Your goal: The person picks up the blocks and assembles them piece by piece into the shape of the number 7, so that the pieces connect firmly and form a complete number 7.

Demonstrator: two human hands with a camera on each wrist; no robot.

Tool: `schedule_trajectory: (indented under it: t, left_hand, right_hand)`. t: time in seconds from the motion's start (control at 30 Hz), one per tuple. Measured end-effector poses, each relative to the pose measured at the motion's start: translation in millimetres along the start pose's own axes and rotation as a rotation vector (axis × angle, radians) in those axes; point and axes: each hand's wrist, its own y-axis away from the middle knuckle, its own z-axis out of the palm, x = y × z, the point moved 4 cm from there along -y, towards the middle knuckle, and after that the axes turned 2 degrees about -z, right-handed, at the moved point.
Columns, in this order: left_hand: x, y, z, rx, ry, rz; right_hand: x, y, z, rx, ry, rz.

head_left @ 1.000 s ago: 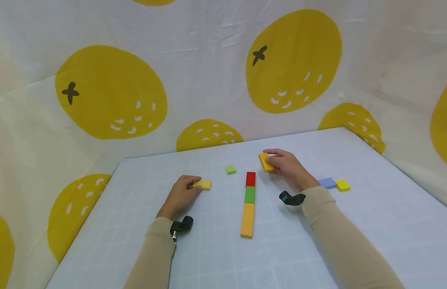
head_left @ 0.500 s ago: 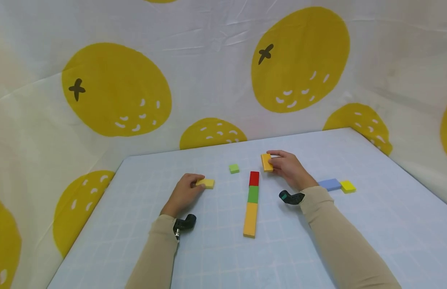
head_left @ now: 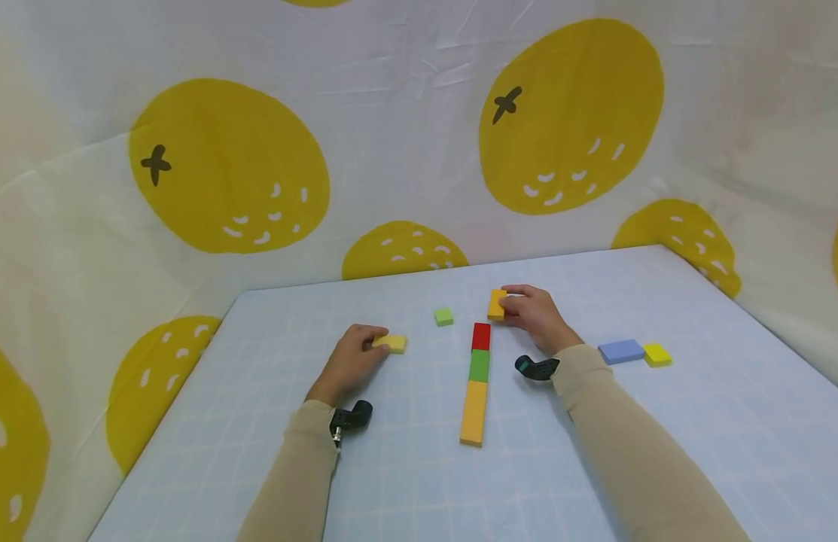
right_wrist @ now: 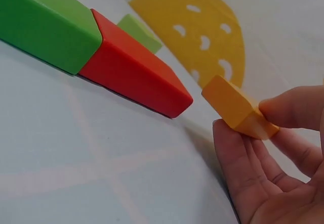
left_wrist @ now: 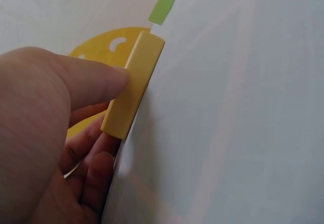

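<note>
My left hand (head_left: 351, 361) pinches a pale yellow rectangular block (head_left: 391, 344) between thumb and fingers, at or just above the table on the left. In the left wrist view the thumb (left_wrist: 98, 82) presses that block's near face. My right hand (head_left: 535, 320) holds an orange-yellow block (head_left: 496, 305) by its right part, just beyond the row and slightly to its right. The row runs straight away from me: a longer orange block (head_left: 474, 414), a green block (head_left: 479, 366) and a red block (head_left: 481, 336) at the far end. In the right wrist view, a gap separates the held block (right_wrist: 230, 105) from the red one.
A light green block (head_left: 443, 317) lies left of the row's far end. To the right, a blue block (head_left: 620, 351) lies beside a bright yellow block (head_left: 657, 354). The table (head_left: 405, 482) has a pale blue gridded cover; a fruit-patterned cloth (head_left: 405, 150) hangs behind.
My right hand has moved left with the orange-yellow block, closer to the red block's far end, and turned it straighter. The left hand has stayed about in place. The head view has shifted slightly.
</note>
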Motion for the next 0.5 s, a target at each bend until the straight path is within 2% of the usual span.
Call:
schedule_trajectory:
  t: [0.5]
  left_hand:
    - [0.8, 1.3, -0.7, 0.012, 0.004, 0.004]
  right_hand:
    - [0.2, -9.6, 7.9, 0.001, 0.090, -0.053]
